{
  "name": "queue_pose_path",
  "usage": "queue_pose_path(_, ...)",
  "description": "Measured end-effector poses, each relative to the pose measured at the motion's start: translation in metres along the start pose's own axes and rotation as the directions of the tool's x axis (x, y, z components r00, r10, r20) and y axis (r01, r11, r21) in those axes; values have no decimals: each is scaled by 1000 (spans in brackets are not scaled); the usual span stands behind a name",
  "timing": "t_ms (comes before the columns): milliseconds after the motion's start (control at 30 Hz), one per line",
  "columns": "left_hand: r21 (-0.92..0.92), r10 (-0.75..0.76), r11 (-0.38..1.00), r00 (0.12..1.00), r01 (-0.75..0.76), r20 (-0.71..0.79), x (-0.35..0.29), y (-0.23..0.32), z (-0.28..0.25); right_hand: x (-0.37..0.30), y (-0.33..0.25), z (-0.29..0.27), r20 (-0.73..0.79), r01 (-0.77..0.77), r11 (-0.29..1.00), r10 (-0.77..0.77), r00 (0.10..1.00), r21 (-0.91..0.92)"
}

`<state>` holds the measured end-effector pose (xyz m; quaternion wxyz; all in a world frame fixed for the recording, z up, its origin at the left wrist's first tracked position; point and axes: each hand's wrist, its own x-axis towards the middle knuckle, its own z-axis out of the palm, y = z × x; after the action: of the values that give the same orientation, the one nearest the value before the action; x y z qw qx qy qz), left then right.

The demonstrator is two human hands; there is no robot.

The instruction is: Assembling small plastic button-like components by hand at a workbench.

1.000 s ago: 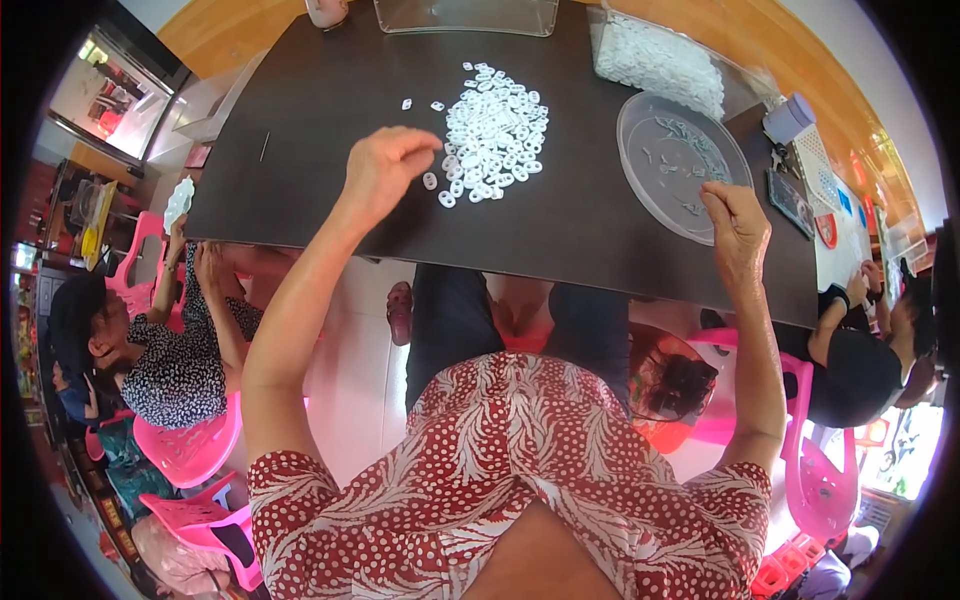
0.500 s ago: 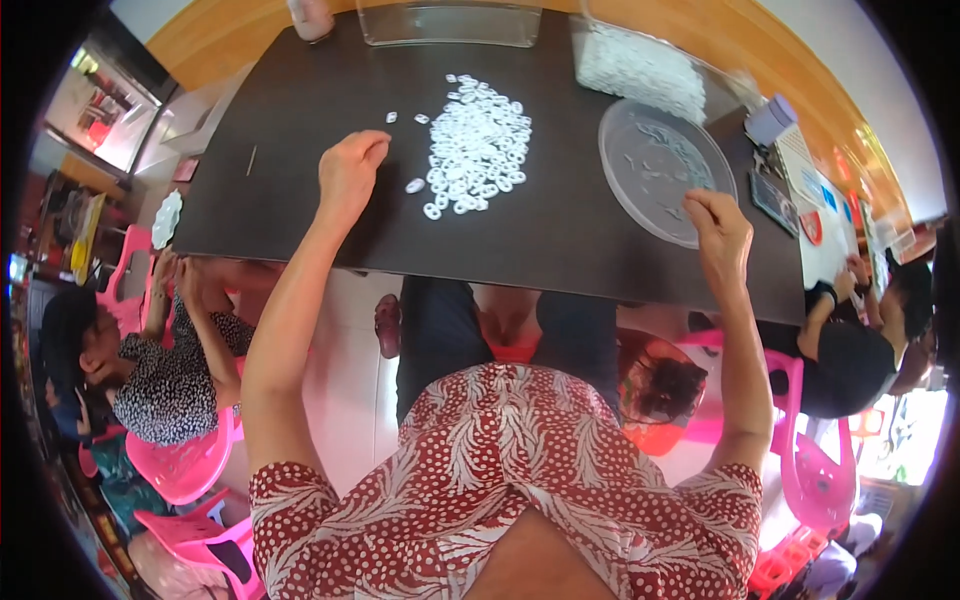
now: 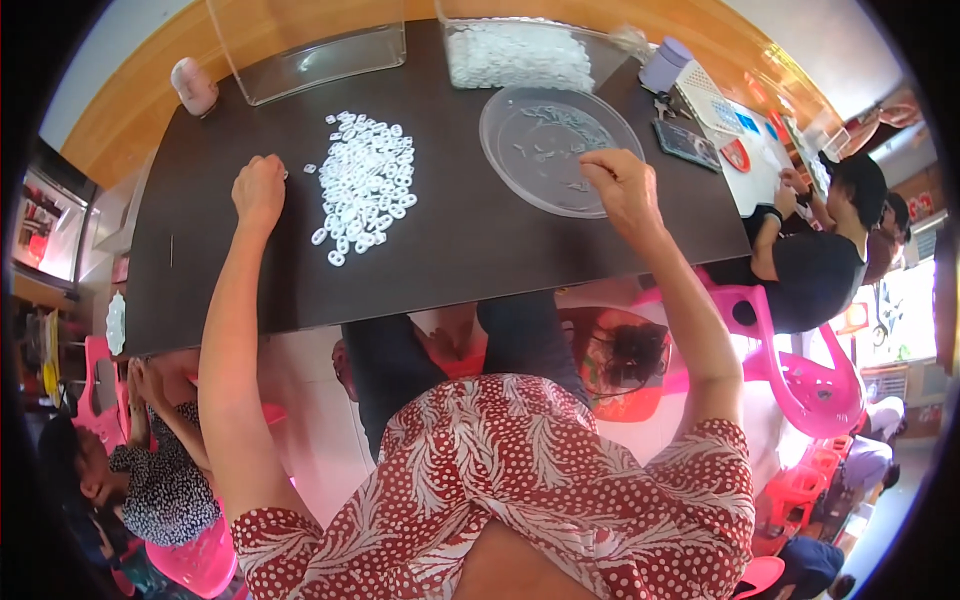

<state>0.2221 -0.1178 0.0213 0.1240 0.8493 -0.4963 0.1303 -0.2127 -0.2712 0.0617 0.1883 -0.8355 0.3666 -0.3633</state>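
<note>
Loose white oval plastic pieces with holes (image 3: 365, 185) lie heaped on the dark table. My left hand (image 3: 260, 190) is closed to the left of the heap, and a tiny white bit shows at its fingertips; whether it is gripped I cannot tell. My right hand (image 3: 625, 195) is above the near right part of a round clear plastic lid (image 3: 500, 165), thumb and fingers pinched together. Anything between them is too small to make out. Small translucent slivers (image 3: 570, 125) are scattered in the lid. One white piece (image 3: 310, 168) sits apart at the heap's left edge.
Behind the heap stands a clear bin (image 3: 330, 70); a second bin with many white pieces (image 3: 520, 58) is right of it. A pink bottle (image 3: 193, 87), a phone (image 3: 686, 145) and a lilac-capped container (image 3: 664, 65) are also there. People sit at both sides.
The view has swung to the right, shifting the table leftward in the picture. My left hand has come down to the table by the stray piece; my right hand has moved farther over the lid.
</note>
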Motion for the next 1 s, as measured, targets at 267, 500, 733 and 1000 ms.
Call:
queue_pose_path(267,-449,134,875,981,-182,-137,-53,35,-53,25,20,23,83,35,999,-35,996,-5)
queue_pose_path(500,-453,456,733,861,-506,-224,-117,125,-63,50,20,58,256,184,952,-120,959,-246)
queue_pose_path(733,-182,732,646,669,-741,-127,-125,171,-46,53,29,82,196,335,864,-280,940,-375)
queue_pose_path(1000,-134,728,646,660,-751,-187,-118,179,-34,48,28,72,178,439,816,-402,898,-377)
